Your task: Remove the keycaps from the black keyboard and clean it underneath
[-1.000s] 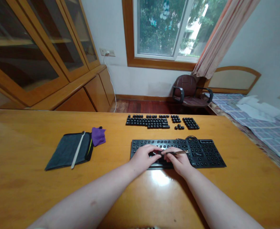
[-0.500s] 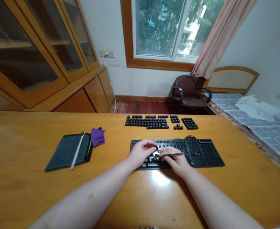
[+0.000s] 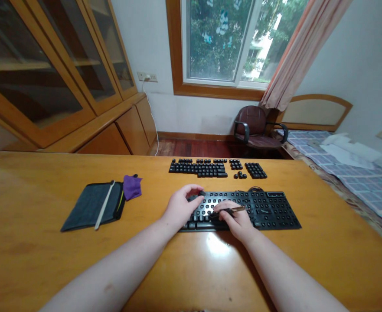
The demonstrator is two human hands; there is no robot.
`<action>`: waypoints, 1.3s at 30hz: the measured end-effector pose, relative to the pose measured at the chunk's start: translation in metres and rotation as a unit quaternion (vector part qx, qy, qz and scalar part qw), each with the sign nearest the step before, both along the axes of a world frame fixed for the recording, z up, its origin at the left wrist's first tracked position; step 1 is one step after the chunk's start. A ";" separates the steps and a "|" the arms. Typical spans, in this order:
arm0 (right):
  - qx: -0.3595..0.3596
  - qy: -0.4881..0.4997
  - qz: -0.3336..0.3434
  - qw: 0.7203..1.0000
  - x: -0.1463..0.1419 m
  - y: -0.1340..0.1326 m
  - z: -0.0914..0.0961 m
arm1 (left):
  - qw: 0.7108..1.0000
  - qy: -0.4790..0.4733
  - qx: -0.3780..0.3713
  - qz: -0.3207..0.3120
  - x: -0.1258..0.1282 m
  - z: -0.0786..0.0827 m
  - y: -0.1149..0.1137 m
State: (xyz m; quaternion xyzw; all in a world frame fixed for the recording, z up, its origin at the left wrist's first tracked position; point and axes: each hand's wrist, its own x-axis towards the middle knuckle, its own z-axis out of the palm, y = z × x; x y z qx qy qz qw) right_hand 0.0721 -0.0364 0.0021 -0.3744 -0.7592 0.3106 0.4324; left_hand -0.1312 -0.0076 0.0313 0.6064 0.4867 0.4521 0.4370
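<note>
A black keyboard [image 3: 275, 212] lies on the wooden desk with most of its keycaps off, so its small switches show in rows. Some caps sit on its lowest rows at the left. Over its left part, my left hand [image 3: 182, 206] pinches a small black keycap [image 3: 202, 193] between thumb and fingertips. To the right of it, my right hand [image 3: 236, 220] is closed around a slim dark tool [image 3: 239, 209] with a brownish end, held low over the lower rows. The tool's kind is unclear, and its tip is partly hidden by the fingers.
Loose black keycaps [image 3: 207, 168] are laid out in keyboard order along the desk's far edge. At left lie a grey zip pouch [image 3: 88, 203], a white stick-like tool [image 3: 104, 206] across it, and a purple cloth [image 3: 132, 187]. A chair [image 3: 252, 123] stands beyond the desk.
My left hand has moved left and slightly away from my right hand, with the keycap now visible in its fingertips. My right hand, still on the tool, has shifted only a little.
</note>
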 end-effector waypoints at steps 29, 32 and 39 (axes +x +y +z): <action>0.010 -0.020 -0.001 1.000 -0.001 0.001 0.001 | 0.837 0.527 0.142 -0.035 -0.014 -0.028 0.116; 0.009 -0.020 -0.003 1.000 -0.001 0.001 0.000 | 0.839 0.523 0.150 -0.027 -0.015 -0.029 0.116; 0.016 -0.021 -0.005 1.000 -0.001 0.000 0.002 | 0.845 0.510 0.159 -0.022 -0.014 -0.030 0.114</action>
